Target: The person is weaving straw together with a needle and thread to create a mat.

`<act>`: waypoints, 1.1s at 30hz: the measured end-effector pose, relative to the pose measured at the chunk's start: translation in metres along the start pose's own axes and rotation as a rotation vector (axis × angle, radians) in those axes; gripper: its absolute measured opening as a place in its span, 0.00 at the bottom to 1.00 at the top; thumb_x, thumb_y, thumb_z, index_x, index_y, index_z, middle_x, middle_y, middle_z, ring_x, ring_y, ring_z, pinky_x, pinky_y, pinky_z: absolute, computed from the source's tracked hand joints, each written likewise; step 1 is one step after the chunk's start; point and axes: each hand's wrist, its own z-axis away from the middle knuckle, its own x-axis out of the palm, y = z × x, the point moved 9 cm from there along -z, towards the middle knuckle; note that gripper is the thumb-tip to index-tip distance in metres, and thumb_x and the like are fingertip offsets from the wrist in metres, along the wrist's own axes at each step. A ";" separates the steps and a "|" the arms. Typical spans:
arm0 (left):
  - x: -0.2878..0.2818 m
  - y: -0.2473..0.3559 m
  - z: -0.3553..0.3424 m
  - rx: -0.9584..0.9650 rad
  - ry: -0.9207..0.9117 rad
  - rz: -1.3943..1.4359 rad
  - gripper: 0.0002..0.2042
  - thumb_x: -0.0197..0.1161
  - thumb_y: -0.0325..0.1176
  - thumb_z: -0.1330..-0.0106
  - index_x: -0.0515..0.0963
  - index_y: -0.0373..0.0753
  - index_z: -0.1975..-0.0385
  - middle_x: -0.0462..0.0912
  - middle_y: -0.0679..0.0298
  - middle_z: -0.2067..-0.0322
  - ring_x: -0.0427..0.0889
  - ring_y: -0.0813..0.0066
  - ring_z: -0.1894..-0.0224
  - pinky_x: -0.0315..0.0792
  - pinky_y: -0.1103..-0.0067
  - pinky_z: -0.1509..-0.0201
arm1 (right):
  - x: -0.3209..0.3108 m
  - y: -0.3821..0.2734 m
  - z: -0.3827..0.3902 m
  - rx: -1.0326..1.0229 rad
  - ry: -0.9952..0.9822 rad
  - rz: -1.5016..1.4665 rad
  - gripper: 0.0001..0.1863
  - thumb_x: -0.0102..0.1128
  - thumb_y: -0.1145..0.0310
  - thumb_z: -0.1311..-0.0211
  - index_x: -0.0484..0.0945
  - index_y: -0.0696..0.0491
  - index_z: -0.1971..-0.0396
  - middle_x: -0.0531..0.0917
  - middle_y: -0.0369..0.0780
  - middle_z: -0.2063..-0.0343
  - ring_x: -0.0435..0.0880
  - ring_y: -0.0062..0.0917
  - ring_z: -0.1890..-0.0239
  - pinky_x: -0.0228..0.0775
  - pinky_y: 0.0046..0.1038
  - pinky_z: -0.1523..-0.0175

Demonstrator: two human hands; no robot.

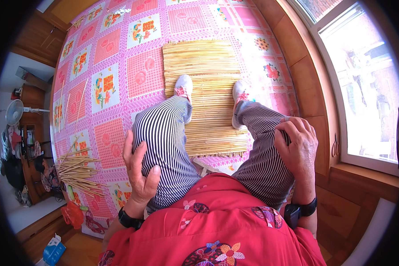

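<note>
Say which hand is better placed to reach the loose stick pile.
Probably the left hand: it looks empty, with fingers spread, and the loose stick pile lies on that side. The right hand is over the right leg, farther away.

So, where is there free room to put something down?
Free: the pink patterned cover between the yellow stalk mat and the pile of thin tan stalks; also right of the mat, before the brown wooden ledge. Crowded: the left edge, by that pile, and the mat under the white shoes.
</note>
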 end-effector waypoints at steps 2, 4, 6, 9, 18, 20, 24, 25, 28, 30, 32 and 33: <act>0.000 -0.001 0.001 -0.003 0.003 0.005 0.26 0.53 0.35 0.38 0.63 0.33 0.40 0.50 0.42 0.33 0.50 0.49 0.30 0.46 0.58 0.29 | 0.000 0.000 0.000 0.001 -0.002 -0.003 0.04 0.62 0.68 0.51 0.80 0.50 0.75 0.81 0.36 0.67 0.79 0.32 0.57 0.67 0.35 0.48; 0.000 -0.002 0.001 0.000 0.004 0.005 0.26 0.53 0.35 0.38 0.62 0.33 0.40 0.50 0.41 0.33 0.50 0.49 0.30 0.46 0.58 0.29 | 0.000 -0.001 -0.001 -0.005 -0.007 -0.003 0.04 0.62 0.68 0.50 0.80 0.49 0.75 0.81 0.36 0.67 0.79 0.32 0.57 0.67 0.35 0.48; 0.000 -0.002 0.001 0.002 0.004 0.004 0.26 0.53 0.36 0.38 0.62 0.33 0.39 0.50 0.41 0.33 0.50 0.49 0.30 0.46 0.58 0.29 | 0.000 -0.002 -0.002 -0.003 -0.009 0.000 0.03 0.62 0.68 0.50 0.80 0.49 0.75 0.81 0.36 0.67 0.79 0.32 0.57 0.67 0.35 0.48; 0.000 -0.001 0.000 0.012 0.001 0.003 0.26 0.54 0.36 0.37 0.62 0.33 0.39 0.50 0.41 0.33 0.50 0.49 0.30 0.46 0.58 0.29 | 0.001 -0.002 -0.002 -0.002 -0.010 -0.001 0.03 0.62 0.68 0.50 0.80 0.50 0.75 0.81 0.36 0.67 0.79 0.32 0.57 0.67 0.34 0.48; -0.001 -0.002 0.000 0.021 0.009 0.026 0.27 0.54 0.36 0.38 0.63 0.33 0.39 0.51 0.41 0.33 0.50 0.49 0.30 0.45 0.58 0.29 | 0.001 -0.003 -0.003 -0.004 -0.011 0.000 0.03 0.62 0.68 0.50 0.80 0.49 0.75 0.82 0.36 0.67 0.79 0.31 0.57 0.67 0.34 0.49; -0.001 -0.002 0.000 0.001 0.002 0.028 0.27 0.54 0.36 0.39 0.63 0.34 0.39 0.51 0.42 0.33 0.50 0.49 0.30 0.45 0.58 0.29 | 0.001 -0.003 -0.003 -0.004 -0.009 0.000 0.03 0.62 0.68 0.51 0.80 0.49 0.75 0.82 0.36 0.67 0.79 0.31 0.57 0.67 0.34 0.49; 0.000 -0.001 -0.001 0.011 0.004 0.036 0.26 0.54 0.35 0.39 0.63 0.34 0.40 0.51 0.42 0.33 0.50 0.49 0.30 0.45 0.59 0.28 | 0.000 -0.004 -0.003 -0.006 -0.005 0.003 0.03 0.62 0.67 0.51 0.80 0.49 0.75 0.82 0.35 0.67 0.79 0.31 0.57 0.67 0.34 0.49; 0.001 0.000 -0.001 0.024 0.006 0.043 0.26 0.54 0.34 0.39 0.63 0.34 0.40 0.51 0.42 0.33 0.50 0.49 0.30 0.45 0.59 0.28 | 0.000 -0.004 -0.003 -0.008 -0.003 0.009 0.03 0.63 0.67 0.51 0.80 0.49 0.75 0.81 0.35 0.67 0.79 0.31 0.57 0.67 0.34 0.49; 0.003 0.005 -0.005 0.039 -0.004 0.048 0.27 0.54 0.33 0.40 0.63 0.35 0.39 0.51 0.43 0.33 0.50 0.49 0.30 0.45 0.58 0.28 | 0.000 -0.003 -0.002 -0.016 0.005 -0.002 0.03 0.63 0.67 0.51 0.80 0.49 0.75 0.81 0.35 0.67 0.79 0.31 0.58 0.67 0.34 0.50; 0.004 0.005 -0.005 0.048 -0.006 0.051 0.26 0.54 0.33 0.40 0.63 0.35 0.39 0.51 0.43 0.33 0.50 0.48 0.30 0.45 0.58 0.28 | 0.000 -0.005 -0.002 -0.025 0.008 -0.001 0.03 0.63 0.67 0.51 0.80 0.49 0.75 0.81 0.35 0.68 0.79 0.31 0.58 0.67 0.34 0.50; 0.005 0.005 -0.004 0.050 -0.009 0.042 0.26 0.54 0.33 0.40 0.63 0.35 0.39 0.51 0.42 0.33 0.50 0.48 0.30 0.45 0.57 0.28 | -0.001 -0.007 -0.002 -0.033 0.011 0.000 0.03 0.63 0.67 0.51 0.80 0.49 0.75 0.81 0.35 0.68 0.79 0.31 0.59 0.67 0.34 0.51; 0.005 0.005 -0.004 0.049 -0.007 0.047 0.26 0.54 0.33 0.40 0.63 0.35 0.39 0.51 0.42 0.33 0.50 0.48 0.30 0.45 0.57 0.28 | 0.000 -0.007 -0.002 -0.033 0.010 -0.002 0.03 0.63 0.67 0.51 0.80 0.49 0.75 0.81 0.35 0.68 0.79 0.31 0.59 0.67 0.34 0.51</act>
